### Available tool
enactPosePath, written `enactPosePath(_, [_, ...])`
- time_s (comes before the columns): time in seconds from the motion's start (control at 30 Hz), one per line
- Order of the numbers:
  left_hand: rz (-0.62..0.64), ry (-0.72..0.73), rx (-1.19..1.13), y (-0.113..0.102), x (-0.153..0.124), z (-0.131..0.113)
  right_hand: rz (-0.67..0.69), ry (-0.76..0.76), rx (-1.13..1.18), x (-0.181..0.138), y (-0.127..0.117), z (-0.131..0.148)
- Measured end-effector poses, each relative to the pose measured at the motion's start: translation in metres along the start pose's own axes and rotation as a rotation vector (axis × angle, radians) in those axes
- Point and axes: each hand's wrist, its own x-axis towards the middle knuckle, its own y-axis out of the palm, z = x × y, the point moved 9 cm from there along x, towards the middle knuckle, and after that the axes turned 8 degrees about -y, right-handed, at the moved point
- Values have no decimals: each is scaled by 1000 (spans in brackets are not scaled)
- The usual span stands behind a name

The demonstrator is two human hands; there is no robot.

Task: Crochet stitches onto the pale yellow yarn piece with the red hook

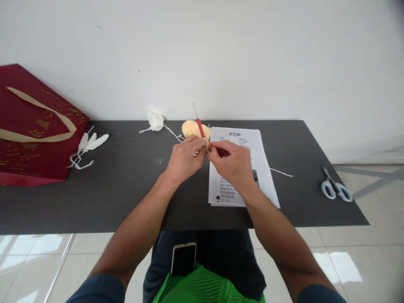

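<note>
At the left edge of the white printed paper (257, 145), your left hand (184, 158) and right hand (233, 163) pinch thin cream yarn (206, 142), probably light and soft, best gripped near its loop.

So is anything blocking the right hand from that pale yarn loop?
Nothing that I can see. The right hand is right up at the pale yarn loop, by the left hand. The red-handled hook pokes out beyond the loop.
</note>
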Motion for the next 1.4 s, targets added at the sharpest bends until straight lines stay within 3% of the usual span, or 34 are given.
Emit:
enactPosePath(0.2, [-5, 6, 6, 0, 0, -3, -22, 46, 33, 0, -2, -4])
enactPosePath(0.47, [-10, -182, -184, -2, 1, 15, 39, 27, 234, 3, 6, -5])
enactPosePath(0.77, [6, -276, -310, 5, -1, 27, 25, 34, 244, 3, 8, -8])
enactPosePath(0.87, [25, -341, -453, 8, 0, 32, 23, 108, 411, 4, 10, -16])
enactPosePath(1.0, [57, -358, -682, 10, 2, 28, 5, 318, 627, 2, 19, -38])
enactPosePath(1.2, [258, -356, -931, 25, 0, 16, 254, 496, 1114, -11, 58, -28])
enactPosePath(1.4, [217, -407, -933, 24, 0, 23, 154, 520, 1264, -9, 55, -28])
